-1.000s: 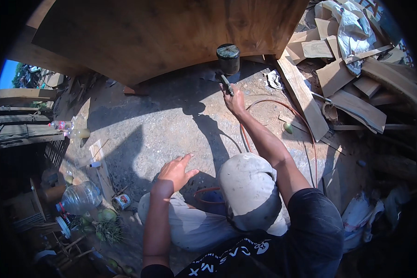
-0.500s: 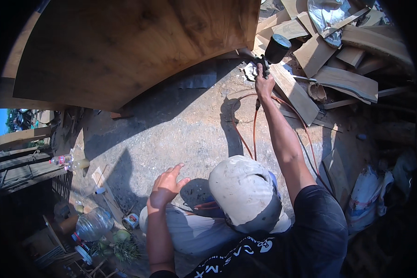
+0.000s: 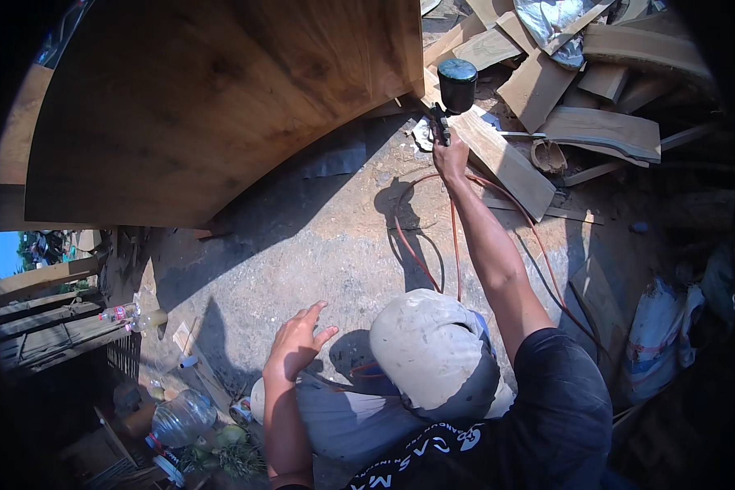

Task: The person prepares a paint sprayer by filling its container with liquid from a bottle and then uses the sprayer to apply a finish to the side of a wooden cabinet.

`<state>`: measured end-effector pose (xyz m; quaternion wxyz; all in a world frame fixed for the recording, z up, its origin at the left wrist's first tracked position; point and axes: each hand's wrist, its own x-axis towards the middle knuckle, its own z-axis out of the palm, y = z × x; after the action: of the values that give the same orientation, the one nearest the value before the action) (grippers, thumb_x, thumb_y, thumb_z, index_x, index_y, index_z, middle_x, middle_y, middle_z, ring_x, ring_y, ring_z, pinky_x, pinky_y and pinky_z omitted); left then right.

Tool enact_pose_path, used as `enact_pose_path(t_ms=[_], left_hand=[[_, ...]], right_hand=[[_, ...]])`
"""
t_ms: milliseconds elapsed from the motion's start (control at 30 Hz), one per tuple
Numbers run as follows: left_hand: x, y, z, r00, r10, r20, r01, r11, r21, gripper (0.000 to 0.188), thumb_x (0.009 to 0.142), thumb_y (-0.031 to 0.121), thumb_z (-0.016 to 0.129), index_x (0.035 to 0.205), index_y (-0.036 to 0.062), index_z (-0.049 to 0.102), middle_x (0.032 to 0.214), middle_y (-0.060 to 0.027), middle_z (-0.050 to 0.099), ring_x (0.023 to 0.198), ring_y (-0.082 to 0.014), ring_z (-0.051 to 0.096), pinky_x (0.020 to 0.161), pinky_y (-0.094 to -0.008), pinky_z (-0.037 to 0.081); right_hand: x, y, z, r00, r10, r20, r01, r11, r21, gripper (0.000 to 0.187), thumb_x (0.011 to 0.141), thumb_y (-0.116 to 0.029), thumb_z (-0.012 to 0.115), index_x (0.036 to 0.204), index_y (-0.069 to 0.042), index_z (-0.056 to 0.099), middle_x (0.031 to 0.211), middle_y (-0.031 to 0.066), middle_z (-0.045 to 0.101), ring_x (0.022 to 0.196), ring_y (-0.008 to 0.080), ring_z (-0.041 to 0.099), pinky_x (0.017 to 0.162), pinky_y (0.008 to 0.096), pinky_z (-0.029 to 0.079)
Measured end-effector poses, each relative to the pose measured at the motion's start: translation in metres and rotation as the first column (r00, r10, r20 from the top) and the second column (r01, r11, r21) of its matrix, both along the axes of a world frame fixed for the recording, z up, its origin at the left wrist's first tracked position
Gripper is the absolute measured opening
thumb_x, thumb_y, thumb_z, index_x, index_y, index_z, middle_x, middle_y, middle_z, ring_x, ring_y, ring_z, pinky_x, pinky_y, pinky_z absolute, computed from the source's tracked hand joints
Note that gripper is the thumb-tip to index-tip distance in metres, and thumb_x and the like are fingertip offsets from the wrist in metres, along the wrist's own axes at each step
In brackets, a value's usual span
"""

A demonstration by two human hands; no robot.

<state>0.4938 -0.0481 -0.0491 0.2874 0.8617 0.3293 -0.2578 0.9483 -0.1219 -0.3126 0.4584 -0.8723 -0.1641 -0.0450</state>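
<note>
My right hand (image 3: pixel 451 155), arm stretched far forward, is wrapped around the handle of a spray gun (image 3: pixel 443 122). A dark round cup (image 3: pixel 457 88) sits on top of the gun. The gun is just off the lower right corner of a large brown wooden panel (image 3: pixel 220 106); a gap shows between them. From beneath the hand an orange hose (image 3: pixel 456 245) trails in loops over the ground. My left hand (image 3: pixel 298 343) hangs in the air above my bent leg, fingers apart and holding nothing. The gun's trigger is hidden by my fingers.
Loose boards and offcuts (image 3: pixel 600 135) are heaped at the far right. White sacks (image 3: pixel 653 335) stand at the right. At the lower left are a large clear plastic jug (image 3: pixel 184 416), green coconuts (image 3: pixel 230 437) and small bottles (image 3: pixel 149 320). Slatted timber (image 3: pixel 49 327) lies at the left.
The view has shifted, so the panel sits further left and lower. The spray gun has turned: its front no longer shows pointing at the panel's edge. My left hand stays raised and empty.
</note>
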Motion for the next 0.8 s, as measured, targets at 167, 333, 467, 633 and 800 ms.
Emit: enact_pose_path(t_ms=[167,333,467,633,800], left_hand=[[-0.004,-0.012,-0.005,0.998,-0.029,0.054,0.026,0.999,0.048,0.064,0.097,0.040,0.073,0.150,0.0089,0.055,0.128,-0.0273,0.069,0.122,-0.0438,0.065,0.103,-0.0492,0.052],[-0.016,-0.016,-0.003,0.996,0.005,-0.087,-0.001,0.999,0.054,0.064,0.098,0.042,0.073,0.150,0.0099,0.055,0.122,-0.0260,0.070,0.115,-0.0437,0.068,0.098,-0.0503,0.054],[-0.028,-0.016,-0.004,0.997,0.001,-0.074,0.002,0.999,0.044,0.064,0.098,0.043,0.073,0.150,0.0107,0.055,0.121,-0.0263,0.070,0.111,-0.0439,0.069,0.095,-0.0510,0.055],[-0.030,-0.009,-0.009,0.995,0.029,-0.094,-0.027,0.999,0.024,0.062,0.097,0.040,0.073,0.149,0.0103,0.056,0.125,-0.0251,0.070,0.114,-0.0437,0.069,0.097,-0.0506,0.055],[-0.024,-0.002,-0.009,1.000,0.003,0.017,-0.003,1.000,0.025,0.062,0.097,0.040,0.073,0.148,0.0099,0.056,0.129,-0.0243,0.069,0.118,-0.0436,0.068,0.101,-0.0504,0.054]], right_hand=[[0.000,0.032,-0.025,0.996,0.090,0.013,-0.089,0.994,-0.064,0.035,0.077,-0.009,0.076,0.109,0.000,0.064,0.087,0.0295,0.071,0.087,0.0501,0.071,0.078,0.0564,0.055],[0.008,0.053,-0.042,0.995,0.084,0.050,-0.071,0.972,-0.223,0.029,0.082,-0.012,0.077,0.102,-0.002,0.059,0.092,0.0258,0.072,0.086,0.0470,0.071,0.078,0.0567,0.056],[0.004,0.034,-0.046,0.991,0.132,0.030,-0.117,0.947,-0.298,0.033,0.083,-0.015,0.077,0.110,-0.001,0.063,0.092,0.0265,0.073,0.089,0.0472,0.072,0.079,0.0563,0.056],[0.009,0.022,-0.039,1.000,0.012,-0.012,-0.012,0.997,-0.070,0.035,0.094,-0.029,0.075,0.110,0.001,0.070,0.088,0.0304,0.072,0.086,0.0490,0.072,0.074,0.0547,0.055],[0.021,0.015,-0.020,0.966,-0.253,-0.058,0.246,0.964,-0.102,0.048,0.099,-0.046,0.071,0.093,0.002,0.070,0.076,0.0296,0.070,0.076,0.0500,0.071,0.068,0.0567,0.054]])
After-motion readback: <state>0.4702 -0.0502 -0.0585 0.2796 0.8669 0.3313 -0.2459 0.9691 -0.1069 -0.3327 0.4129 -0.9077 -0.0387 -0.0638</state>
